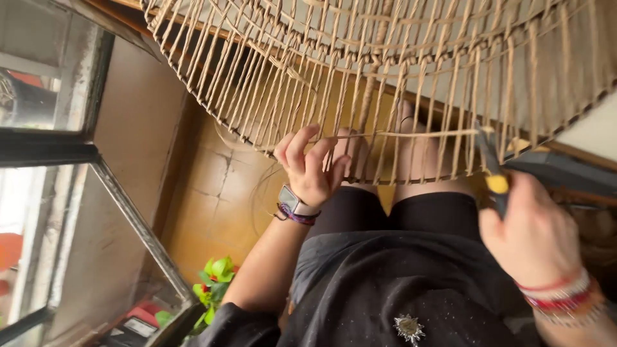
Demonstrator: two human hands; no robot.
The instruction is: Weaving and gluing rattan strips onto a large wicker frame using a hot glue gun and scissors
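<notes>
Woven cane frame (pixel 385 71) over yellow floor (pixel 212 212); left hand (pixel 313 168) grip pinching strand (pixel 411 134), right hand (pixel 533 238) grip clenched round pliers (pixel 493 173).

Soft daylight enters through the window (pixel 45 96) at the left, where the panes glare pale and washed-out, while the tiled floor (pixel 218 193) lies in warm dimness – the right hand (pixel 533 238) is smeared by motion blur, the woven cane frame (pixel 385 71) near the lens slightly soft.
</notes>
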